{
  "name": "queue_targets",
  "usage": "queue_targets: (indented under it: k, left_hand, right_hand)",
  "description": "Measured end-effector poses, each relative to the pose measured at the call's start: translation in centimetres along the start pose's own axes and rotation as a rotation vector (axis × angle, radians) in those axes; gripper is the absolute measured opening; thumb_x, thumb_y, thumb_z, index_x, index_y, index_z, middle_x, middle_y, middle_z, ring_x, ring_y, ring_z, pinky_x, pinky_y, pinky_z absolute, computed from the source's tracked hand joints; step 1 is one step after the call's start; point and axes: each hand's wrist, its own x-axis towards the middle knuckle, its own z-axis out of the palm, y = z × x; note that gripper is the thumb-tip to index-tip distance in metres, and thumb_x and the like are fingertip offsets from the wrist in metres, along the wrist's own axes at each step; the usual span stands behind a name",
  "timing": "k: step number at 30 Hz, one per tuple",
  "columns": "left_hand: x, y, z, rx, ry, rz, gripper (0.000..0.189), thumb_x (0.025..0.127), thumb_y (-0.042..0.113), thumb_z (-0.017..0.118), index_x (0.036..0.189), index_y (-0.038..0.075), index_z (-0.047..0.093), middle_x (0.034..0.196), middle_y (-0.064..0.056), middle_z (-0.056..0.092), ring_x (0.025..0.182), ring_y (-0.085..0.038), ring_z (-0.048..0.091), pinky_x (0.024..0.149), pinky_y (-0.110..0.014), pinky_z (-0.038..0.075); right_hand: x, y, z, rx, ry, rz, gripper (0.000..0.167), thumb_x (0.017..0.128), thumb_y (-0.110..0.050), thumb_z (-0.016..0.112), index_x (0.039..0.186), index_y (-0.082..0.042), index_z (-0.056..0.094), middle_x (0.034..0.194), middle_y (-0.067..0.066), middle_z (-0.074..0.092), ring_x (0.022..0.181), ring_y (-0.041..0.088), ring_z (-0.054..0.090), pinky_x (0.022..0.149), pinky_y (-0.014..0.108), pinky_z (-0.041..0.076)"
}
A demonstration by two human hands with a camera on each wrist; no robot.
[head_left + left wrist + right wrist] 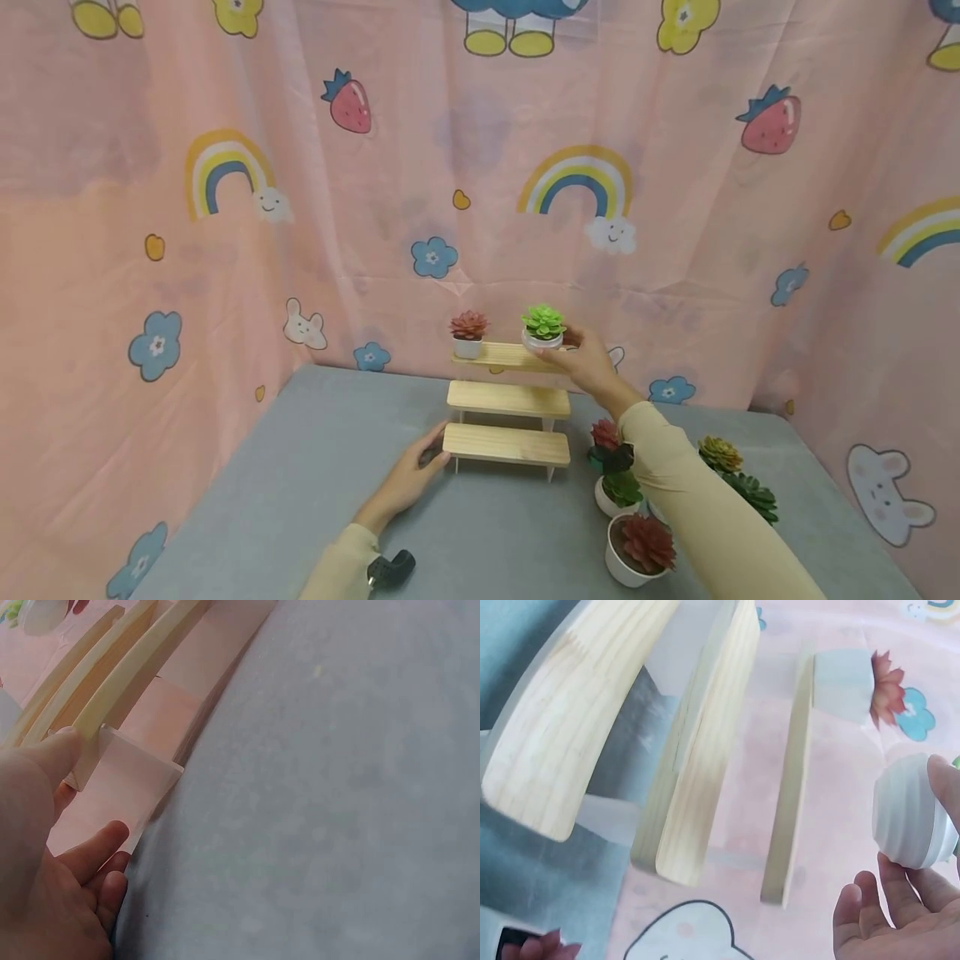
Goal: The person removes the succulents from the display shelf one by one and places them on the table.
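Note:
My right hand (588, 362) pinches the white pot of a bright green artificial succulent (543, 323) at the right of the stand's top board. In the right wrist view, the ribbed white pot (907, 810) is between thumb and fingers, with a gap between it and the board. A small red succulent (468, 325) in a white pot stands at the top board's left end. The three-step wooden display stand (506, 444) has clear supports. At its lowest step, my left hand (408, 477) grips the left end, thumb on the board's edge (97, 724) and fingers by the clear support (120, 780).
Right of the stand, under my right forearm, are a red succulent in a white pot (626, 567), a green one (621, 490) and another red one (604, 433). Farther right sit a yellowish succulent (720, 454) and a dark green one (753, 496). A patterned pink curtain (480, 125) hangs behind the grey table (285, 500).

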Motion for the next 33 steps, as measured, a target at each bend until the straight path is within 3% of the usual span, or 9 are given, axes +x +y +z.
queue_targets:
  k: [4, 13, 20, 24, 29, 33]
  left_hand:
    - [0.0, -0.2, 0.1, 0.001, -0.001, 0.003, 0.061, 0.102, 0.036, 0.059, 0.157, 0.016, 0.039, 0.151, -0.015, 0.053, 0.143, -0.039, 0.045, 0.114, -0.064, 0.035]
    - [0.1, -0.4, 0.0, 0.02, -0.009, 0.017, 0.061, 0.104, 0.035, 0.057, 0.157, 0.013, 0.038, 0.151, -0.018, 0.051, 0.143, -0.042, 0.044, 0.114, -0.066, 0.035]
    - [0.4, -0.7, 0.1, 0.019, -0.025, 0.016, 0.063, 0.104, 0.04, 0.055, 0.158, 0.015, 0.036, 0.152, -0.018, 0.05, 0.145, -0.042, 0.042, 0.116, -0.064, 0.034]
    - [0.4, -0.6, 0.2, 0.012, -0.032, 0.02, 0.063, 0.104, 0.04, 0.055, 0.158, 0.014, 0.035, 0.153, -0.018, 0.049, 0.145, -0.042, 0.042, 0.116, -0.064, 0.034]
    - [0.5, -0.4, 0.4, 0.0, -0.024, 0.044, 0.063, 0.104, 0.038, 0.055, 0.158, 0.011, 0.036, 0.151, -0.02, 0.051, 0.143, -0.043, 0.043, 0.115, -0.065, 0.034]
    - [0.4, -0.4, 0.3, 0.013, -0.01, 0.027, 0.062, 0.104, 0.036, 0.056, 0.157, 0.011, 0.038, 0.151, -0.018, 0.051, 0.143, -0.043, 0.044, 0.114, -0.066, 0.035]
  right_hand:
    - [-1.0, 0.2, -1.0, -0.023, -0.007, -0.016, 0.072, 0.097, -0.027, 0.07, 0.156, -0.006, 0.036, 0.145, 0.024, 0.051, 0.131, 0.038, 0.05, 0.107, 0.054, 0.046]
    - [-3.1, 0.2, -2.3, -0.022, -0.01, -0.055, 0.066, 0.097, -0.024, 0.07, 0.151, 0.001, 0.042, 0.143, 0.027, 0.055, 0.13, 0.042, 0.056, 0.106, 0.053, 0.05]
    - [-5.6, 1.1, -3.5, -0.053, -0.021, -0.138, 0.061, 0.096, -0.015, 0.071, 0.148, 0.004, 0.045, 0.136, 0.028, 0.06, 0.123, 0.039, 0.062, 0.09, 0.026, 0.058]
    - [-7.4, 1.8, -4.3, -0.079, -0.019, -0.153, 0.061, 0.095, -0.014, 0.072, 0.147, 0.005, 0.047, 0.133, 0.029, 0.062, 0.109, 0.02, 0.07, 0.084, 0.019, 0.057]
    - [-9.4, 2.5, -5.5, -0.113, -0.011, -0.115, 0.065, 0.095, -0.017, 0.072, 0.149, 0.006, 0.043, 0.134, 0.028, 0.062, 0.097, -0.011, 0.06, 0.082, 0.014, 0.054]
    - [-11.1, 3.3, -6.3, -0.11, -0.038, -0.095, 0.068, 0.096, -0.018, 0.071, 0.151, 0.007, 0.039, 0.139, 0.029, 0.058, 0.101, -0.017, 0.056, 0.084, 0.013, 0.053]
